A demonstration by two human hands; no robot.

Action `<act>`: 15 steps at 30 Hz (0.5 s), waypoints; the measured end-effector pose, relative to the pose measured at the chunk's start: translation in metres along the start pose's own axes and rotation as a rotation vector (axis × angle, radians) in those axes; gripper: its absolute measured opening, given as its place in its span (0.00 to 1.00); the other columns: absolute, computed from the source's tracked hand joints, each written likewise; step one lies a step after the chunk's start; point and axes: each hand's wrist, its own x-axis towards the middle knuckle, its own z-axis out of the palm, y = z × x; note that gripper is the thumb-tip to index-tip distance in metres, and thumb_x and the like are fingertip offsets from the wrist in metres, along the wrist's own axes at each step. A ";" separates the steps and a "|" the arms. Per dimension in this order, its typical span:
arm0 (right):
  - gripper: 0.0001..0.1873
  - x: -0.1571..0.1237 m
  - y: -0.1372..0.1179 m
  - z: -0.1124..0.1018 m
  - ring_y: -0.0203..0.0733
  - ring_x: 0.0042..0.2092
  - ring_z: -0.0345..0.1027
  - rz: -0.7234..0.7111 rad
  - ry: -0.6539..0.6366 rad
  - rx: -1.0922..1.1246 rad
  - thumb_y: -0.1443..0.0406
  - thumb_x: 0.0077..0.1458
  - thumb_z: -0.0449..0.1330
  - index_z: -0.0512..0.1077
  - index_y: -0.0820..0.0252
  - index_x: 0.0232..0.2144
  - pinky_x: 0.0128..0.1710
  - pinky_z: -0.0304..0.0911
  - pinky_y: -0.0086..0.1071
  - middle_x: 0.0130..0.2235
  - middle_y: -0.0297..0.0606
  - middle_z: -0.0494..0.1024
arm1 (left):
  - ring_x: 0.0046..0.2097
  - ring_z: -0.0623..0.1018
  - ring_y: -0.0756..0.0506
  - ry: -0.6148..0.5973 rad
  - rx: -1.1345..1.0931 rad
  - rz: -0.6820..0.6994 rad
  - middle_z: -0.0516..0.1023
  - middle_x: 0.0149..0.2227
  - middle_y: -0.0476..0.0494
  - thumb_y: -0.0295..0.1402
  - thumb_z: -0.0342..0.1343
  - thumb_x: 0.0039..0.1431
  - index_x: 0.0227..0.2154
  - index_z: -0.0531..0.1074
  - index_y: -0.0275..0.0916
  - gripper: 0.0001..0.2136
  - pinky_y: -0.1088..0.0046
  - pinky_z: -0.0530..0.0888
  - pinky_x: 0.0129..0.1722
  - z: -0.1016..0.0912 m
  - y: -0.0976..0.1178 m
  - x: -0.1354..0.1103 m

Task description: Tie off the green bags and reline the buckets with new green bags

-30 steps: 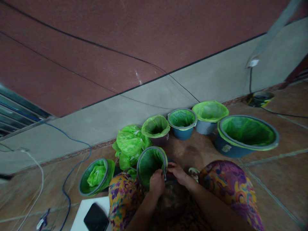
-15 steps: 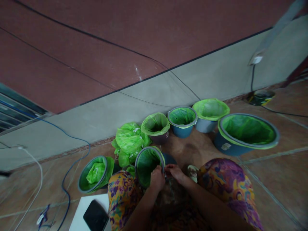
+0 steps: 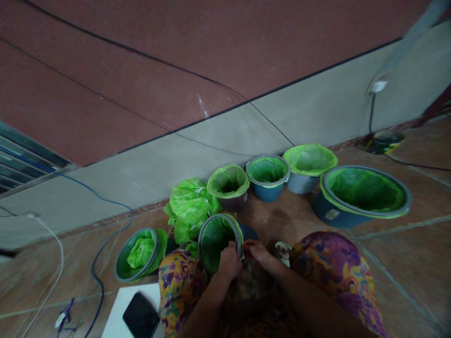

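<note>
Between my knees a blue trash bin (image 3: 249,233) lies tilted on its side. Its grey rim ring (image 3: 201,244) faces left and a green bag (image 3: 219,237) lines it. My left hand (image 3: 230,259) is closed over the near right part of the ring, thumb toward the inside. Just outside the ring, my right hand (image 3: 260,252) has its fingers drawn together by the bin's wall. What they pinch, if anything, is too dark to make out. A small pale roll-like object (image 3: 283,252) lies beside my right wrist.
Several lined bins stand along the wall, among them a large blue bin (image 3: 329,213). Tied green bags (image 3: 190,202) are piled at the left. Another bin (image 3: 121,270) lies tilted near a white surface (image 3: 118,312) bearing a phone (image 3: 141,315). A blue cable (image 3: 97,277) crosses the floor.
Hardly anything differs. The whole view has shifted slightly, and both hands stay at the same part of the tilted bin's rim.
</note>
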 end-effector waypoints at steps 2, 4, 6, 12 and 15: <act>0.04 -0.001 0.000 -0.001 0.33 0.21 0.64 -0.003 0.007 -0.005 0.67 0.39 0.63 0.70 0.60 0.22 0.27 0.63 0.30 0.18 0.28 0.71 | 0.50 0.76 0.42 0.009 -0.011 0.003 0.77 0.43 0.35 0.25 0.48 0.59 0.48 0.60 0.33 0.14 0.71 0.66 0.48 0.002 0.000 0.000; 0.04 -0.001 0.000 -0.003 0.33 0.21 0.64 -0.007 0.019 -0.011 0.67 0.40 0.63 0.70 0.60 0.22 0.26 0.63 0.29 0.17 0.28 0.71 | 0.50 0.76 0.42 0.015 -0.020 0.015 0.77 0.43 0.34 0.25 0.48 0.59 0.48 0.60 0.32 0.14 0.70 0.66 0.48 0.004 0.001 0.000; 0.04 -0.002 -0.001 -0.005 0.33 0.21 0.64 -0.010 0.033 -0.017 0.66 0.40 0.62 0.70 0.59 0.22 0.26 0.62 0.29 0.16 0.27 0.70 | 0.50 0.76 0.41 0.020 -0.025 0.020 0.77 0.43 0.34 0.26 0.47 0.59 0.48 0.60 0.32 0.14 0.70 0.67 0.48 0.007 0.002 0.001; 0.06 -0.003 -0.002 -0.008 0.33 0.22 0.65 -0.040 0.068 -0.021 0.64 0.39 0.64 0.70 0.59 0.23 0.26 0.61 0.28 0.18 0.28 0.71 | 0.48 0.77 0.43 0.057 -0.036 0.058 0.76 0.45 0.37 0.31 0.46 0.61 0.47 0.62 0.34 0.12 0.70 0.68 0.46 0.014 0.007 0.004; 0.07 -0.001 -0.003 -0.011 0.34 0.22 0.65 -0.081 0.100 -0.030 0.63 0.39 0.63 0.70 0.58 0.24 0.25 0.61 0.28 0.19 0.28 0.71 | 0.48 0.76 0.43 0.065 -0.056 0.088 0.76 0.46 0.39 0.33 0.46 0.61 0.48 0.63 0.37 0.13 0.71 0.69 0.47 0.019 0.006 0.002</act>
